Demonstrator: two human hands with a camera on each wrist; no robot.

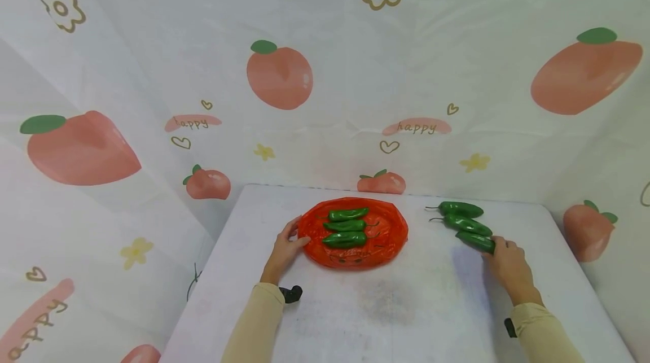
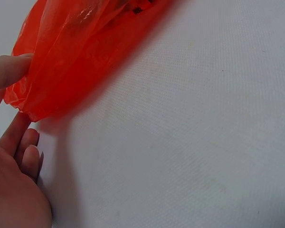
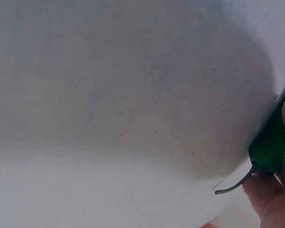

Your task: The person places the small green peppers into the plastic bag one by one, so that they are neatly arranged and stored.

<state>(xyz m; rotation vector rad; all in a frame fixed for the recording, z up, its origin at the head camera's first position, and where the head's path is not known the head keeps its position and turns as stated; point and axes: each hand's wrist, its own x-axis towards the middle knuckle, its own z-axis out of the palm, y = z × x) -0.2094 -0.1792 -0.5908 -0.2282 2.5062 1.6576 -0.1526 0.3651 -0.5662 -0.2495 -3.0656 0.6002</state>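
Observation:
A round plate [image 1: 391, 254] wrapped in red plastic lies left of the table's middle, with three green chili peppers [image 1: 345, 239] side by side on it. My left hand [image 1: 283, 251] pinches the plate's left rim. In the left wrist view the thumb [image 2: 9, 71] lies over the red plastic [image 2: 71, 71] and fingers reach below it. On the right, my right hand [image 1: 512, 266] grips a green chili pepper [image 1: 473, 241] at one end. The right wrist view shows that pepper [image 3: 268, 149] between thumb and fingers, its thin stem [image 3: 235, 185] pointing out past them.
Two more green peppers, one at the back [image 1: 459, 209] and one in front of it [image 1: 467, 224], lie just behind the gripped one. The white table [image 1: 426, 306] meets a fruit-printed cloth backdrop [image 1: 335, 143] at its back edge. More cloth hangs on both sides.

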